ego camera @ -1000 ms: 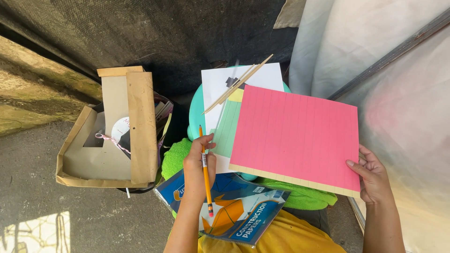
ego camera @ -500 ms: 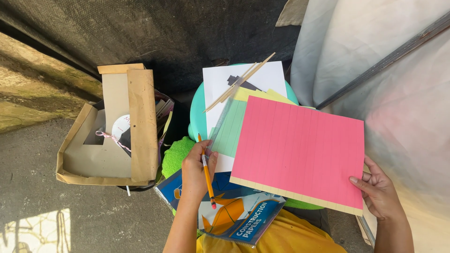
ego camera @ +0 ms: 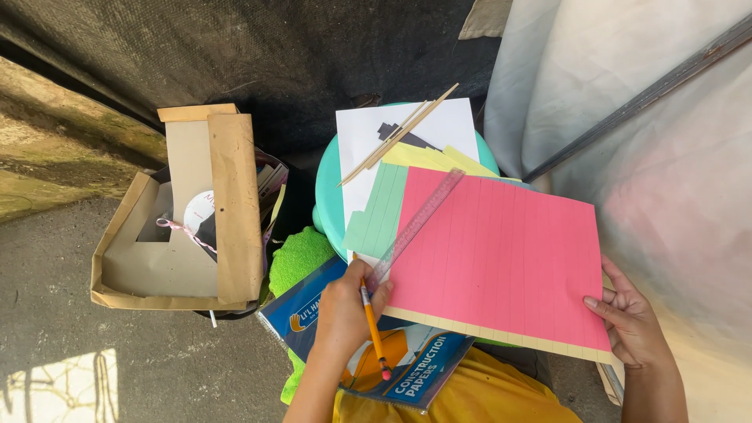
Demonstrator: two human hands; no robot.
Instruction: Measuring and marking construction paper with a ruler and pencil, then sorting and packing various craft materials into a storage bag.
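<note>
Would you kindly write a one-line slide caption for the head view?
Left hand holds an orange pencil and clear ruler while the right hand grips a pink ruled sheet.

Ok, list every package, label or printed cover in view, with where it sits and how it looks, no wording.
Paper pad: on the lap under the left hand, flat rectangle, blue cover with orange picture and white lettering.
Cardboard box: left on the ground, open, brown, flaps up.
Round tag: inside the box, white disc with small print, by a pink-and-white string.
No signs or screens.
</note>
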